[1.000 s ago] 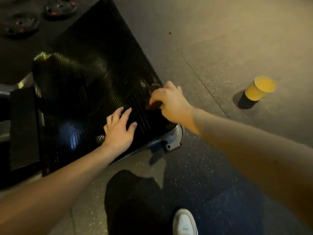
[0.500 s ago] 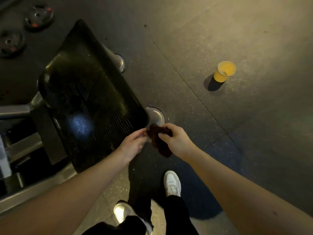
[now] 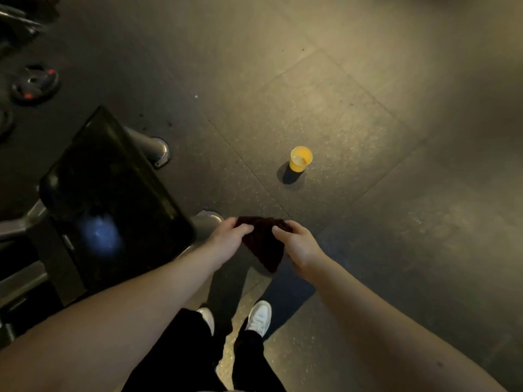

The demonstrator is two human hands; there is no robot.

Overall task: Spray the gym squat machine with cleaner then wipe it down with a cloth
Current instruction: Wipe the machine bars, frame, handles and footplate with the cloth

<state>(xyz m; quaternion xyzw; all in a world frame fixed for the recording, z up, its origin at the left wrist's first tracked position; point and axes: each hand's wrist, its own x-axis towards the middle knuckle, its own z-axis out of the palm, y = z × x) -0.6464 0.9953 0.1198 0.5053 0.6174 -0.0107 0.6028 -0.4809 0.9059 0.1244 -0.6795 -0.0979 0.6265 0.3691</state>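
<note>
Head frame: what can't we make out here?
Footplate: head view, dark with glare, so wet or dry is unclear.
Frame: cut off by the left edge.
Cloth: top corners hidden under left hand and right hand.
Cup: too small to tell its contents.
Plates: dim and blurred, markings unreadable.
Sprayer: not in view.

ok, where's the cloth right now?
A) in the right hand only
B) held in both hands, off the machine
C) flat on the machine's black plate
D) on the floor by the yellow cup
B: the left hand and the right hand each grip a top corner of the dark cloth. It hangs between them over the floor, to the right of the black plate and not touching it.
</note>
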